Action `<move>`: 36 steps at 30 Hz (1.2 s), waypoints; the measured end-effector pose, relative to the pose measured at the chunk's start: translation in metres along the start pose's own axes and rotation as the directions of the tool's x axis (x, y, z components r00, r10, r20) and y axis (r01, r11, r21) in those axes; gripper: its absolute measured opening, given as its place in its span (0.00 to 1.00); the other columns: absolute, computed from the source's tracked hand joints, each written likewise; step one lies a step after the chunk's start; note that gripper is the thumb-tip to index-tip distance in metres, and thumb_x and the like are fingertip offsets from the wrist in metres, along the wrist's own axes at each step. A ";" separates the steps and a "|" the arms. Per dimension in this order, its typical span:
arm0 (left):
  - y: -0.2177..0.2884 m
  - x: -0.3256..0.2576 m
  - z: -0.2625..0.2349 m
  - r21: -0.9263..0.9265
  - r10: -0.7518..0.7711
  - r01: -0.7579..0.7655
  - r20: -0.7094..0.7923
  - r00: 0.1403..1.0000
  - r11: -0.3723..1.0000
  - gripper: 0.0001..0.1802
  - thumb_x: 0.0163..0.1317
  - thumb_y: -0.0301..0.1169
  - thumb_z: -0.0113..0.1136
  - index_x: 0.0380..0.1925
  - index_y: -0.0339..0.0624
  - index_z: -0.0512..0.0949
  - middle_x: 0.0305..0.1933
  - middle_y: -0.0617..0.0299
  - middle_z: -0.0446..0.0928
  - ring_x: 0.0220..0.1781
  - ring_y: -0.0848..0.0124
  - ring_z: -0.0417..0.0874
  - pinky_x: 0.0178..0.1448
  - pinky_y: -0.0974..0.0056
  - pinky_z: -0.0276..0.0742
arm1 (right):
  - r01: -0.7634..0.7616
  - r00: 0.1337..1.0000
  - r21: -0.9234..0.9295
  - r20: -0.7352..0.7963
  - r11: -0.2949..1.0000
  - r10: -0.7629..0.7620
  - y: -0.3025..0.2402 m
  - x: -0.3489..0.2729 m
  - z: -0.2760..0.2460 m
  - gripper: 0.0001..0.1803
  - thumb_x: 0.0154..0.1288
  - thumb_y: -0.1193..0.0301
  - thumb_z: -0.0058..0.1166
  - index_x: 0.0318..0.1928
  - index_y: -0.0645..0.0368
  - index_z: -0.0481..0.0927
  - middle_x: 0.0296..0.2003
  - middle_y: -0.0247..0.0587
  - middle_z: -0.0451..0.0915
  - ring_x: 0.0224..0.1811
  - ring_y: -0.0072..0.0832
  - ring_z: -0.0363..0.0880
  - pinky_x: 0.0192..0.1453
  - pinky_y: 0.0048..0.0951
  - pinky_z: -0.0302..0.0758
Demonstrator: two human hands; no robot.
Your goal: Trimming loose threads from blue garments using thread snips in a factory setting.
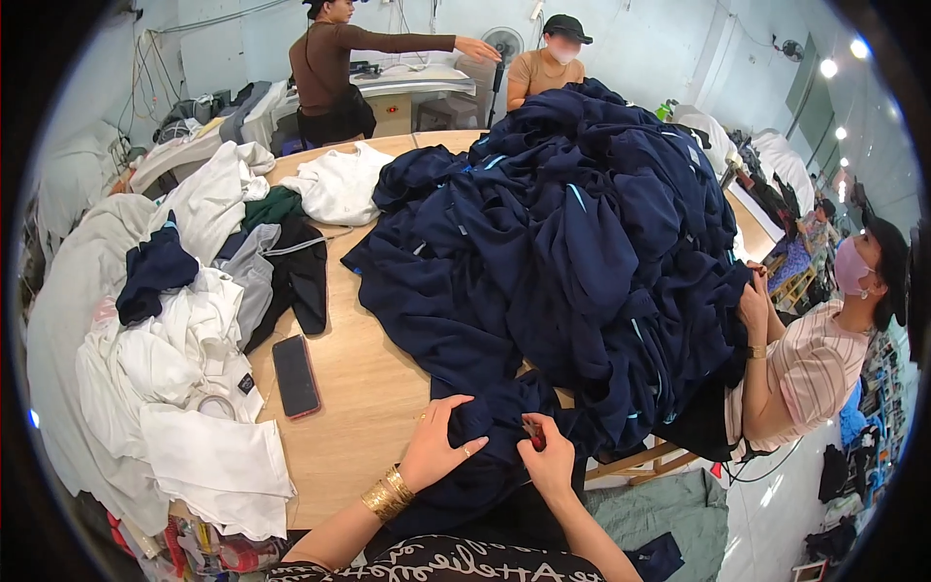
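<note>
Right hand (548,456) grips red tool (537,441), long axis toward 11 o'clock; navy garment (493,427) lies adjacent at 10 o'clock by worktop's (369,388) near edge, left hand (433,448) spread on it at 9 o'clock; navy pile (572,233) beyond, 1 o'clock.

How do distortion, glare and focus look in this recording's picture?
Head view: fisheye, with a black curved rim and the right-hand co-worker tilted; head view: lamps at upper right burn out white; head view: left hand and right hand look fairly sharp, navy garments dark.
</note>
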State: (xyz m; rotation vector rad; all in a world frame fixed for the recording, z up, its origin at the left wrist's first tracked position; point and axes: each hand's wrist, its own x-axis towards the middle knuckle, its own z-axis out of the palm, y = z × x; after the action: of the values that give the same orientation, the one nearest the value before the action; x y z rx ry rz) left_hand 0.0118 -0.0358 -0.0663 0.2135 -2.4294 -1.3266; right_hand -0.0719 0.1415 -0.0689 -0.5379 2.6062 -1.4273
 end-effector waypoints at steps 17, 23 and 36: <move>0.009 0.062 -0.065 -0.170 -0.079 0.085 0.040 0.996 0.982 0.17 0.50 0.27 0.57 0.41 0.41 0.67 0.33 0.59 0.71 0.36 0.69 0.74 0.44 0.66 0.72 | 0.532 0.843 -0.001 -0.098 0.847 -0.529 -0.124 0.045 -0.063 0.09 0.51 0.84 0.54 0.35 0.63 0.78 0.25 0.39 0.76 0.21 0.23 0.72 0.28 0.21 0.69; 0.017 0.075 -0.089 -0.180 -0.022 0.023 0.007 1.000 0.983 0.24 0.47 0.18 0.50 0.48 0.42 0.67 0.44 0.57 0.72 0.47 0.69 0.74 0.50 0.66 0.71 | 0.454 0.886 0.103 -0.156 0.885 -0.436 -0.138 0.041 -0.084 0.08 0.55 0.82 0.53 0.36 0.62 0.80 0.20 0.24 0.69 0.20 0.08 0.58 0.24 0.12 0.56; 0.065 0.065 -0.101 -0.363 -0.005 0.190 0.454 0.891 0.912 0.15 0.45 0.19 0.39 0.27 0.32 0.77 0.27 0.63 0.77 0.29 0.80 0.73 0.36 0.74 0.68 | 0.294 0.947 0.444 -0.255 0.846 -0.196 -0.087 0.053 -0.120 0.08 0.54 0.83 0.48 0.33 0.62 0.78 0.23 0.23 0.70 0.17 0.07 0.56 0.19 0.12 0.48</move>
State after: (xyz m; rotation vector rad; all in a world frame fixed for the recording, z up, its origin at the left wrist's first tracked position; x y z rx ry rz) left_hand -0.0068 -0.0983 0.0532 -0.0897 -2.4384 -2.0794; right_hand -0.1322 0.1750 0.0727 -0.7053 2.2341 -2.2263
